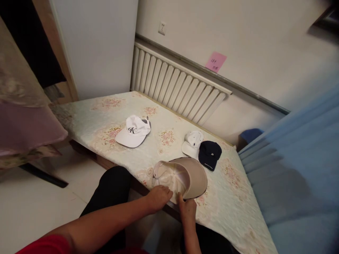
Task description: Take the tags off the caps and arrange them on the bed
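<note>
A beige baseball cap (pixel 197 176) with a dark-edged brim lies with its inside facing me at the near edge of the floral-covered surface, the brim pointing right. My left hand (pixel 159 197) is closed on the near edge of its crown. Gripping the same edge beside the brim is my right hand (pixel 187 208), its thumb inside the cap and the other fingers largely hidden. Just beyond sit a small white cap (pixel 192 141) and a navy cap (pixel 210 154), touching each other. Farther left rests a white cap (pixel 136 130) with black letters on its front.
The floral cover (pixel 169 137) spreads over a low bed-like surface. Behind it a white radiator (pixel 174 81) runs along the wall, with a pink note (pixel 216 61) above. A blue curtain (pixel 296 162) hangs at the right. Draped cloth (pixel 29 123) stands at the left.
</note>
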{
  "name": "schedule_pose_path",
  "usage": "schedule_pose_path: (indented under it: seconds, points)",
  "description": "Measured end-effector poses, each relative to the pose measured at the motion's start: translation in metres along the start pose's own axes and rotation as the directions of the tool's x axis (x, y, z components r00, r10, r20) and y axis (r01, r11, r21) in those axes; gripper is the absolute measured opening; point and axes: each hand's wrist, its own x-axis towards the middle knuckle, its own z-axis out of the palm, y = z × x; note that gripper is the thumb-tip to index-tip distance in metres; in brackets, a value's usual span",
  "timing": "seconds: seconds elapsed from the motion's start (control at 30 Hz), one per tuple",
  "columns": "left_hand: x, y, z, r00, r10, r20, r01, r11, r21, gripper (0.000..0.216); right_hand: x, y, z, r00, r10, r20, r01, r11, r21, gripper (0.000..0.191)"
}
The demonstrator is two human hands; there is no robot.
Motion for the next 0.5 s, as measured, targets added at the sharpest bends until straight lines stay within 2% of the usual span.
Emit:
schedule_pose_path:
  seconds: [0.2, 0.37, 0.5]
  points:
    - [-0.002, 0.0, -0.001, 0.999, -0.039, -0.002, 0.039, 0.998, -0.059, 0.017, 0.014, 0.004, -0.004, 0.998, -0.06, -0.021, 0.056, 0.99, -0.131, 0.042]
    - [-0.003, 0.001, 0.002, 0.998, -0.059, -0.027, 0.055, 0.99, -0.129, 0.024, 0.028, -0.01, -0.019, 0.987, -0.156, -0.032, 0.149, 0.976, -0.158, 0.041]
    - [-0.005, -0.003, 0.004, 0.998, -0.043, -0.052, 0.034, 0.987, -0.158, 0.024, 0.032, -0.021, -0.028, 0.984, -0.174, -0.041, 0.163, 0.968, -0.192, 0.039]
